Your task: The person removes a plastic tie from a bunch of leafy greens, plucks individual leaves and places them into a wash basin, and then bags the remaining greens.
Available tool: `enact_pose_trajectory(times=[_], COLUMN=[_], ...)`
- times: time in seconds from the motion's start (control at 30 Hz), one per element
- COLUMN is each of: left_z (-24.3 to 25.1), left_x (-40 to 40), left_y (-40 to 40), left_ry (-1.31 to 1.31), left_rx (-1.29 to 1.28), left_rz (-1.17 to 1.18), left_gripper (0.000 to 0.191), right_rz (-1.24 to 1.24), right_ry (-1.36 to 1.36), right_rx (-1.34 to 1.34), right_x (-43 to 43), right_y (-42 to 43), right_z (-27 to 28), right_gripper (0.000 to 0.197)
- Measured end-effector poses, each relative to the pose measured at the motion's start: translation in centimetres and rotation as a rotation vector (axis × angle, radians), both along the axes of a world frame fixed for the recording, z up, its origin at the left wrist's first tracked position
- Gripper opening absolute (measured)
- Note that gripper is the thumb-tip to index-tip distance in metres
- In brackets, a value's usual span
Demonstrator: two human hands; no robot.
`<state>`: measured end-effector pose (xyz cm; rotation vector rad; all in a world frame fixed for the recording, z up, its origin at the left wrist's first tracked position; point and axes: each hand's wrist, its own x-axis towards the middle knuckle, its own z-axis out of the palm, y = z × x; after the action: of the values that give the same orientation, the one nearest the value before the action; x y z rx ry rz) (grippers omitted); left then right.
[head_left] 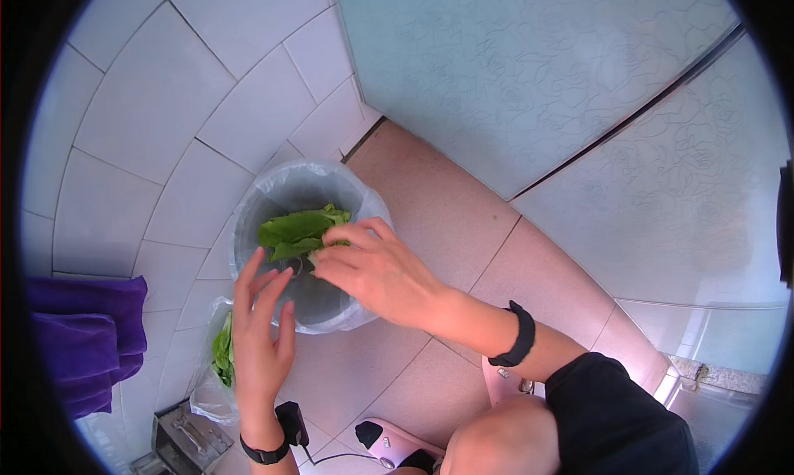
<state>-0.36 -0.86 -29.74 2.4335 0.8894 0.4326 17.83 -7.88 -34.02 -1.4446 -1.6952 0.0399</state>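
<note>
My right hand (378, 273) reaches over a round waste bin (363, 189) lined with a translucent plastic bag. Its fingers are closed on a bunch of green leafy vegetable (294, 230), whose broad leaves point left over the bin's opening. The pale stem ends sit at my fingertips, partly hidden by them. At the bin's near left rim, my left hand (263, 344) is raised with its fingers spread and nothing in it. Left of that hand, a clear plastic bag (214, 400) on the floor holds more green leaves (223, 351), partly covered by my wrist.
A white tiled wall (130, 102) stands close behind the bin. Purple towels (93, 344) hang at left, above a metal object with a handle (192, 434). Frosted, flower-patterned panels (527, 71) border the pinkish tiled floor (428, 208) at right. My pink slippers (406, 438) are below.
</note>
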Motion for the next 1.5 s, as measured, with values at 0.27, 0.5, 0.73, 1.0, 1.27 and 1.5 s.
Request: enact_pose_trajectory(times=[0.27, 0.5, 0.73, 1.0, 1.27, 1.5], left_z=[0.5, 0.1, -0.5, 0.1, 0.8, -3.7], left_x=[-2.3, -3.6, -3.3, -8.2, -25.2, -24.9], left_y=[-0.4, 0.0, 0.5, 1.1, -2.0, -3.7], left_ry=[0.015, 0.007, -0.091, -0.145, -0.139, -0.252], left_rx=[0.009, 0.071, 0.033, 0.08, 0.081, 0.066], left_rz=[0.091, 0.131, 0.198, 0.385, 0.917, 0.906], left_gripper=[0.03, 0.027, 0.026, 0.023, 0.023, 0.038], right_rz=[-0.539, -0.926, -0.905, -0.793, -0.452, 0.118], right_ry=[0.463, 0.109, -0.048, -0.076, 0.513, 0.056], right_rx=[-0.162, -0.454, -0.52, -0.599, -0.075, -0.159], right_x=[4.6, 11.2, 15.1, 16.0, 6.5, 1.6], right_y=[-6.7, -10.0, -12.0, -11.8, -4.4, 2.5], right_z=[-9.7, -21.4, -24.4, -25.3, -4.4, 3.6], right_gripper=[0.016, 0.025, 0.017, 0.008, 0.017, 0.016])
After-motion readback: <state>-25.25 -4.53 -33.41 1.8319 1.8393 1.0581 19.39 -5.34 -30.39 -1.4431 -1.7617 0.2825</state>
